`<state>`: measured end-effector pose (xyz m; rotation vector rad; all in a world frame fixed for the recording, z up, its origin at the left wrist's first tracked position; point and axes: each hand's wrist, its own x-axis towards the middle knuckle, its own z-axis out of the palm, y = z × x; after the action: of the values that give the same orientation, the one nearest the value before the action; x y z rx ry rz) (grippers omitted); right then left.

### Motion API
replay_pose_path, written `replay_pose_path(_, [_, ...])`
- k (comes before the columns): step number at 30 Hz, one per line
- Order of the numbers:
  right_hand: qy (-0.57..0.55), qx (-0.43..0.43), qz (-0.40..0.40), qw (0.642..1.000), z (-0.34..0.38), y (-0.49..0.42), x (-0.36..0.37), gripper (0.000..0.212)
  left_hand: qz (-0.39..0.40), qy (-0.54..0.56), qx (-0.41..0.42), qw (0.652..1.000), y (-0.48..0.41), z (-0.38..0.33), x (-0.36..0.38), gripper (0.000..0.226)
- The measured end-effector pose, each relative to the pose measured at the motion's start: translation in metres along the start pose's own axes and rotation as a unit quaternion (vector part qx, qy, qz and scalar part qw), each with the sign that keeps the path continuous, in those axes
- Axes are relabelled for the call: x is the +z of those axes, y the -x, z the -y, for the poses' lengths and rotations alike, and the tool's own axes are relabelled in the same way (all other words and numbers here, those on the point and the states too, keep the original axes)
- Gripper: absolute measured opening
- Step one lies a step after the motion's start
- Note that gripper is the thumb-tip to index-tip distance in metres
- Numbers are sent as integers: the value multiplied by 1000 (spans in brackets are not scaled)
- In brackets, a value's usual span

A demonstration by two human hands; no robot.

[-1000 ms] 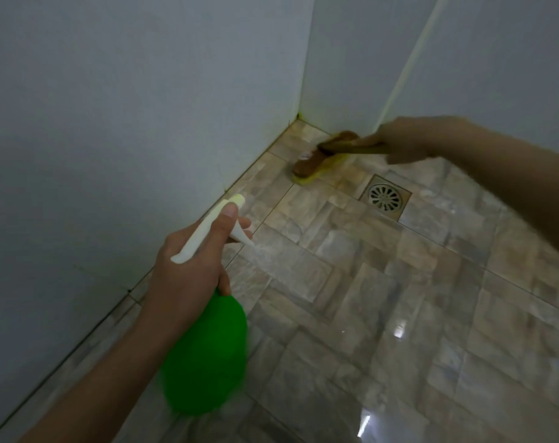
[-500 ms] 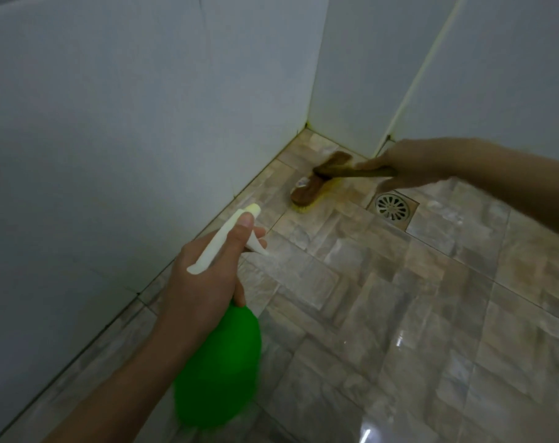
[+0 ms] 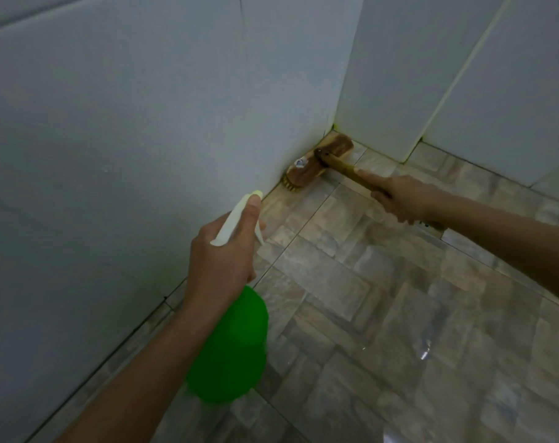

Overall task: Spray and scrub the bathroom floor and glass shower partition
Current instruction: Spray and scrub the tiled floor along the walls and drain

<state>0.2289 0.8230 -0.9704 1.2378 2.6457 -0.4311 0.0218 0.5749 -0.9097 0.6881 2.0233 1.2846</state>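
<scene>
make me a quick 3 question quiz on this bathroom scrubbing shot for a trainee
1. True or false: the left hand grips a green spray bottle.
2. Where is the head of the scrub brush?
A) in the corner where the tiled floor meets the wall
B) on top of a drain
C) raised in the air
3. Fill in: the right hand holds the scrub brush by its ____.

Key: 1 true; 2 A; 3 handle
</scene>
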Motion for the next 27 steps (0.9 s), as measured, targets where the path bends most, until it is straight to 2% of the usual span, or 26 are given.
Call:
replay_pose_path(2, [-32,-12,-35,999,13,1,12,53,6,-3,-7,1000,-1,2,1,57])
replay_pose_path(5, [30,-46,-59,997,18,-5,12,49,-9,13,-33,999,-6,3,-1,60])
replay_pose_path(10, [71,14,-60,996,-20,-42,-15,49,4,9,-1,1000,-6,4,-14,49])
replay_pose_path(14, [75,-143,-34,986,-20,-26,-13,51,13,1,33,999,-4,5,-16,45])
replay_pose_path(15, [91,-161,-29,982,-19,-25,-11,51,13,9,38,999,-5,5,-17,45])
replay_pose_path(16, [106,-152,-33,982,-23,-28,-10,50,14,17,39,999,-6,5,-17,44])
replay_pose_path(19, [105,-25,-81,991,-31,-46,-18,47,18,38,42,998,-3,4,-19,38])
replay_pose_path(20, [106,-10,-76,991,-31,-47,-20,47,21,38,46,998,-2,4,-18,35])
replay_pose_path(25, [91,-120,-17,988,-10,-21,-16,51,27,44,45,998,3,0,-18,29])
replay_pose_path(27, [115,-76,-40,990,-15,-33,-20,49,30,41,46,998,6,0,-18,30])
